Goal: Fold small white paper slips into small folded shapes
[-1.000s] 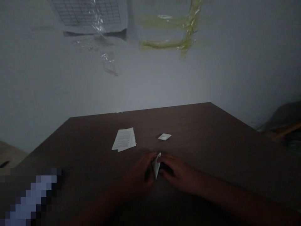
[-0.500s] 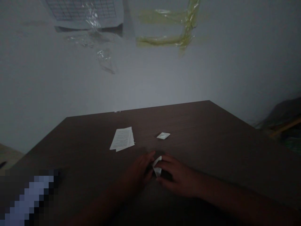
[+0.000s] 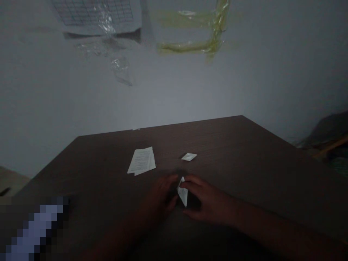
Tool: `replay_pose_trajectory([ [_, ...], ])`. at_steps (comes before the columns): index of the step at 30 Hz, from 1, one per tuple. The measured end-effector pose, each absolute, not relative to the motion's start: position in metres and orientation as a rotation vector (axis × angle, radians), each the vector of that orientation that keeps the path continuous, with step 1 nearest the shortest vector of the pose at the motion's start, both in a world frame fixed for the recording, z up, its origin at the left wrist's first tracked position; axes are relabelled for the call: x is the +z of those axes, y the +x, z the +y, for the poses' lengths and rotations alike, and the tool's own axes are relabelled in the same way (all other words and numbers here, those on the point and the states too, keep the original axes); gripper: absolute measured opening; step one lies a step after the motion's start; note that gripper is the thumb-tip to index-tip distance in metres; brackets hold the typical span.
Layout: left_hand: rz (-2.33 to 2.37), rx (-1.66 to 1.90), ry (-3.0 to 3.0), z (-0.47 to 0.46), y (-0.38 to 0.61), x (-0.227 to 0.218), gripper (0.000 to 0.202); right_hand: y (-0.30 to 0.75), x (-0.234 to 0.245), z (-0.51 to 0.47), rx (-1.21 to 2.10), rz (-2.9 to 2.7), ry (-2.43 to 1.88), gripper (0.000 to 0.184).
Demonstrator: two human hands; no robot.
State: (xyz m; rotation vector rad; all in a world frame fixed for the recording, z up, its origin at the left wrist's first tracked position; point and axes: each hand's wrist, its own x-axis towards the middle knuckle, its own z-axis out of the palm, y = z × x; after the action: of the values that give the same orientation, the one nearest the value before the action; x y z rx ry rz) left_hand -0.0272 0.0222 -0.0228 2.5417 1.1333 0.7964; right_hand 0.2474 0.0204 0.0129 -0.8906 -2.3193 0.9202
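Note:
Both of my hands meet over a small folded white paper piece [image 3: 182,194] just above the dark brown table [image 3: 244,163]. My left hand [image 3: 163,197] pinches the paper's left side. On the right side, my right hand [image 3: 206,203] holds it with thumb and fingertips. The paper stands on edge between the fingers, pointed downward. The room is dim, so the fingers show only as dark shapes.
A folded printed sheet [image 3: 141,161] lies flat beyond my left hand. A small folded white paper [image 3: 189,156] lies beyond my right hand. A grey wall with a taped grid sheet [image 3: 95,14] and yellowish tape [image 3: 201,32] rises behind the table. A blurred patch covers the lower left.
The paper piece between my fingers has been turned and refolded, from a flatter bundle half a second ago to an upright pointed shape. My hands stayed in place.

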Motion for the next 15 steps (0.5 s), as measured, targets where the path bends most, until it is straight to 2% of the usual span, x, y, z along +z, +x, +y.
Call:
replay_pose_trajectory([
  [2,1.157,0.771,2.622,0.020,-0.027,-0.012,0.073,0.248,0.014,0.022,0.917,-2.343,-0.912,0.060],
  [4,1.099,0.733,2.712,0.020,-0.027,-0.004,0.067,0.249,0.013,0.022,0.895,-2.348,-0.898,0.062],
  [10,1.016,0.706,2.757,0.022,-0.030,0.005,0.036,0.253,0.003,0.024,0.786,-2.278,-0.795,0.055],
  [15,0.981,0.776,2.546,0.023,-0.035,0.003,0.031,0.254,-0.004,0.028,0.842,-2.216,-0.734,0.075],
])
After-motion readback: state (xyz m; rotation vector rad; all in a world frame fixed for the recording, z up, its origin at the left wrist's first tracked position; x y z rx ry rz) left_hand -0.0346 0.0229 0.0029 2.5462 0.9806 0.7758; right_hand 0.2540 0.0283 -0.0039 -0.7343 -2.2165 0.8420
